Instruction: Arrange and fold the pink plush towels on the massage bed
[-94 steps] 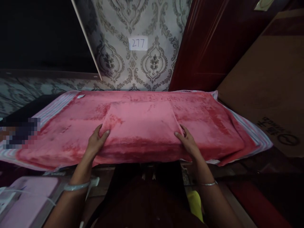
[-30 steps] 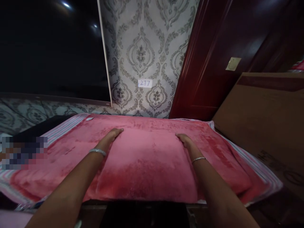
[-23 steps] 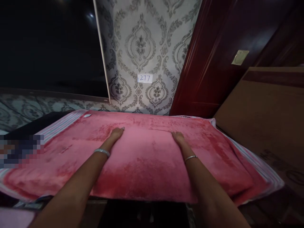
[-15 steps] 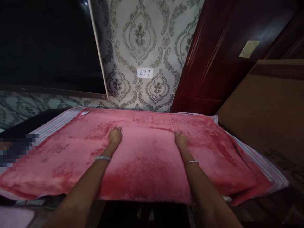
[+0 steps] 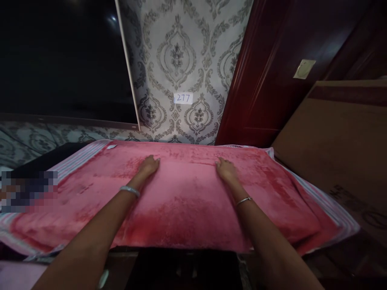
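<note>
A pink plush blanket (image 5: pixel 184 189) with striped borders lies spread over the surface in front of me. Its middle part is folded over on itself, and the fold's far edge runs between my two hands. My left hand (image 5: pixel 148 166) rests on the blanket at the left end of that edge, with fingers stretched out and thumb apart. At the right end, my right hand (image 5: pixel 226 169) lies on the cloth with its fingers extended forward. Neither hand grips the fabric. A small white label (image 5: pixel 111 146) shows near the blanket's far left corner.
A patterned wall (image 5: pixel 178 72) with a paper card (image 5: pixel 183 98) marked 277 rises behind. A large dark screen (image 5: pixel 63 60) hangs at left. On the right are a dark red door frame (image 5: pixel 242 100) and a cardboard box (image 5: pixel 338 141).
Both hands have let go of the fold's edge and opened onto the blanket. They have moved slightly inward, and the folded part lies flatter.
</note>
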Tool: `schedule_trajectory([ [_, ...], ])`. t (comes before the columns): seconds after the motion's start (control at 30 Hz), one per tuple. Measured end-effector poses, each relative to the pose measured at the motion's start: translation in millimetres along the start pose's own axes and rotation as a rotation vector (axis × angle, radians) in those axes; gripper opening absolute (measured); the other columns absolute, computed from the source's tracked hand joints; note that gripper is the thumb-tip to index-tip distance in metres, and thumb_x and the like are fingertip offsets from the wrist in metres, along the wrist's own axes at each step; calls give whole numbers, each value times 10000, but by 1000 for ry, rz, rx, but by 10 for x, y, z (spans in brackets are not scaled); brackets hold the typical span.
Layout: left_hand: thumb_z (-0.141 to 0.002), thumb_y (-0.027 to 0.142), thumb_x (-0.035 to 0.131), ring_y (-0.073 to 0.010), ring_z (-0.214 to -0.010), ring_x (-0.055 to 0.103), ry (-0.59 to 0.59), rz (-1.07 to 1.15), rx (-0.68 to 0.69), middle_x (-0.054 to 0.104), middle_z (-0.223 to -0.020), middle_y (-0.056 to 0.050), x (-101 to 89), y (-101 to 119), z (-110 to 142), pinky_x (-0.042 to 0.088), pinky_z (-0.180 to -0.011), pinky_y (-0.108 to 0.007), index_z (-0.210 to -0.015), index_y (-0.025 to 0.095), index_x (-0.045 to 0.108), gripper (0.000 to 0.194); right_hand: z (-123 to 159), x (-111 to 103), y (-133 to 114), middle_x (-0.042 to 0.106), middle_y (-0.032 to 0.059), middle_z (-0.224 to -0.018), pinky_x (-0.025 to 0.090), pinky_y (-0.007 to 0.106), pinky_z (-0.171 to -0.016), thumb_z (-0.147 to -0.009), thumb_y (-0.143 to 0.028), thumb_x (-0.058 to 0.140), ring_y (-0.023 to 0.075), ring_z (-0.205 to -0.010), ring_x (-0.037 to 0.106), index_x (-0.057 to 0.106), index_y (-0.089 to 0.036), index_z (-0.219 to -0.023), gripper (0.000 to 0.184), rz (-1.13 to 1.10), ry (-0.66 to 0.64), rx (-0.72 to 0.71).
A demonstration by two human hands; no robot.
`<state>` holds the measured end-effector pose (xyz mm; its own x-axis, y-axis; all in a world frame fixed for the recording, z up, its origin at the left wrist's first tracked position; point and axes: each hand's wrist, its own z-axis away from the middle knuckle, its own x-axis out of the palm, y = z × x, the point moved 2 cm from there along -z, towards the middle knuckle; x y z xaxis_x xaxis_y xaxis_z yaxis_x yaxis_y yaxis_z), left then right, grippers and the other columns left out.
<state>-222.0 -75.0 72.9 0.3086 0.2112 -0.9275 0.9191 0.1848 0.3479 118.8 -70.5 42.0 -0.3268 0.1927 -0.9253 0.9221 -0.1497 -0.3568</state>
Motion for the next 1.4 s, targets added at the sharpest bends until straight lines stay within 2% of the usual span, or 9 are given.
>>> schedule_trajectory([
  [0.13, -961, 444, 490, -279, -1393, 476, -67, -57, 277, 544, -1488, -136, 211, 495, 289, 303, -1180, -438, -1442, 200, 509, 539, 242, 101, -496, 472, 108, -1548, 260, 573, -1156, -1040, -390, 350, 288, -1435, 379, 495, -274, -1482, 479, 91, -62, -302],
  [0.23, -985, 475, 446, -319, -1460, 375, -106, -171, 475, 480, -1536, -171, 508, 674, 507, 186, -1221, -545, -1471, 145, 473, 589, 388, 279, -647, 508, 113, -1517, 236, 569, -1155, -1049, -408, 332, 283, -1399, 416, 483, -263, -1485, 483, 132, -112, -394],
  [0.37, -1020, 475, 335, -337, -1508, 283, -136, -244, 512, 367, -1601, -203, 752, 598, 591, 154, -1227, -588, -1532, 73, 370, 652, 430, 447, -588, 562, 124, -1459, 241, 533, -1148, -1058, -416, 316, 270, -1356, 456, 508, -233, -1453, 475, 132, -122, -426],
  [0.6, -1025, 487, 288, -343, -1497, 307, -127, -253, 516, 393, -1588, -200, 872, 517, 552, 138, -1234, -586, -1533, 65, 372, 666, 387, 559, -544, 556, 134, -1464, 260, 513, -1130, -1067, -407, 299, 265, -1349, 468, 516, -208, -1437, 473, 127, -126, -412],
  [0.87, -1011, 481, 328, -340, -1485, 330, -85, -217, 529, 419, -1568, -212, 868, 512, 560, 154, -1228, -577, -1519, 100, 407, 640, 413, 544, -537, 537, 120, -1488, 238, 517, -1154, -1062, -402, 311, 264, -1365, 450, 487, -226, -1472, 480, 104, -118, -412],
  [1.07, -1009, 464, 352, -311, -1496, 315, -129, -171, 527, 385, -1597, -185, 722, 531, 561, 150, -1233, -561, -1539, 131, 373, 627, 438, 394, -503, 456, 115, -1559, 178, 543, -1189, -1057, -406, 334, 269, -1438, 366, 427, -231, -1523, 506, 151, -116, -409],
  [1.17, -1006, 470, 360, -321, -1518, 267, -152, -183, 491, 355, -1612, -186, 555, 441, 532, 109, -1227, -612, -1543, 153, 373, 624, 442, 249, -289, 407, 123, -1590, 171, 608, -1178, -1051, -431, 344, 309, -1476, 300, 458, -232, -1505, 509, 188, -117, -323],
  [1.27, -1002, 480, 361, -351, -1528, 226, -140, -208, 405, 322, -1628, -185, 419, 240, 493, 102, -1204, -670, -1540, 161, 384, 626, 436, 166, 19, 308, 108, -1644, 235, 621, -1155, -1049, -440, 342, 335, -1510, 231, 427, -255, -1528, 521, 173, -145, -192],
  [1.4, -1007, 481, 340, -350, -1546, 162, -156, -210, 334, 239, -1670, -137, 447, -10, 468, 156, -1191, -675, -1568, 204, 334, 626, 436, 249, 266, 231, 108, -1673, 301, 537, -1155, -1046, -442, 345, 335, -1508, 252, 345, -252, -1577, 563, 108, -153, -136],
])
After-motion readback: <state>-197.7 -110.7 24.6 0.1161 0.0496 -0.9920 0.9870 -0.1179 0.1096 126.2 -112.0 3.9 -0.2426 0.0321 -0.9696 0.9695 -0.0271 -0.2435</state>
